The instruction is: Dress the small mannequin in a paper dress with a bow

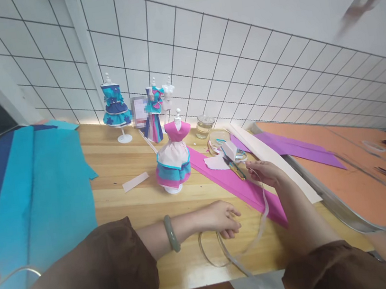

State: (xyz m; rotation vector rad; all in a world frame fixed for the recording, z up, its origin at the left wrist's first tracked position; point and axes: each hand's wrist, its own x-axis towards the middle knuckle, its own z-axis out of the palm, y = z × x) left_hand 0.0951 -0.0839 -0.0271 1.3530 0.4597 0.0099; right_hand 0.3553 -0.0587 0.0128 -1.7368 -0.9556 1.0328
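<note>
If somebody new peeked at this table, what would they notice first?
Probably the mini mannequin in its pink, white and blue dress, near the middle of the picture. Next might be the big blue sheets on the left, or the bright pink strip slanting off to the right. The right hand, near that strip, pinches a pale ribbon.

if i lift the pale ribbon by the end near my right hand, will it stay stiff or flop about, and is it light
The pale ribbon will probably flop, since it sags in a loose curve below the right hand. It is likely light, being thin and narrow. It may also twist, judging by its bends near the left hand.
</note>
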